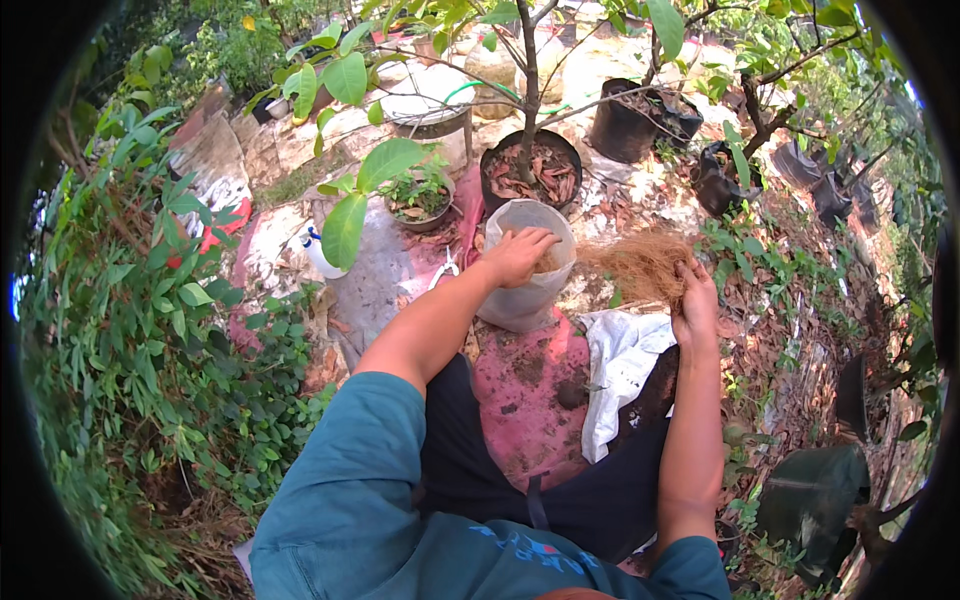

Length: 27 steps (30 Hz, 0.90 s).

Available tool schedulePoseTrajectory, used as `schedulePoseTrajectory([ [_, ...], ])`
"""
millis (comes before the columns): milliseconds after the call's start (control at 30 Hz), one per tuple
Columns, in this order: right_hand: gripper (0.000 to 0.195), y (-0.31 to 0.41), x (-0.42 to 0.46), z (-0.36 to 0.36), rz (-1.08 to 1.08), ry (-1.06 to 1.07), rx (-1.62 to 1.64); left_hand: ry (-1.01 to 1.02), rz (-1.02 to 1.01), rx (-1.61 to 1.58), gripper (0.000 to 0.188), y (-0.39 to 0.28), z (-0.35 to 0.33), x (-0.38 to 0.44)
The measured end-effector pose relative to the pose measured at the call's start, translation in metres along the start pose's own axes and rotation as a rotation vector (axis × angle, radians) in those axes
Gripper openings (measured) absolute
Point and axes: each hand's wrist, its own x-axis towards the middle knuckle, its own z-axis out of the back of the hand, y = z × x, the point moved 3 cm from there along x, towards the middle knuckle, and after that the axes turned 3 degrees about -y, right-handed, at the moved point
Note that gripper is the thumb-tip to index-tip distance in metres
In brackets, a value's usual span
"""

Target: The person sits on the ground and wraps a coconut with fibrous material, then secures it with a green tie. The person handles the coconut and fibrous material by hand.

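Note:
A whitish translucent plastic bag or tub [517,306] stands upright before me, with brown fibre [550,262] showing inside its mouth. My left hand [521,256] lies across the opening, palm down. Its fingertips point into the mouth, and whether they grip anything is hidden. Off to the right, my right hand [696,296] holds a loose clump of brown coconut-like fibre [637,262]. The strands spread leftward from the fingers towards the bag. Between my legs, a white woven sack [619,360] lies open beside dark soil [651,390].
Soil-stained red sheeting [525,390] covers the ground. Pruning shears [448,268] and a white spray bottle [322,255] lie left of the bag. Behind it stands a black pot [495,187] with a small tree, whose branches overhang. A low potted plant [420,199] sits nearby. Dense foliage [172,360] borders the left.

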Motion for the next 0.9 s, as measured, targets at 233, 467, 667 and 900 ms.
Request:
schedulePoseTrajectory([
  [233,0.029,0.016,-0.005,0.007,-0.041,0.058,0.257,0.254,0.142,0.020,0.065,0.005,-0.059,-0.007],
  [467,0.031,0.017,-0.020,-0.011,-0.077,0.188,0.177,0.394,0.381,-0.051,0.064,0.053,-0.092,-0.009],
  [667,0.026,-0.004,-0.025,-0.022,-0.163,0.165,0.078,0.700,0.196,0.152,0.051,0.011,-0.064,-0.009],
  [900,0.023,-0.023,-0.030,-0.052,-0.199,0.314,0.040,0.587,0.320,0.061,0.038,0.074,-0.110,-0.018],
])
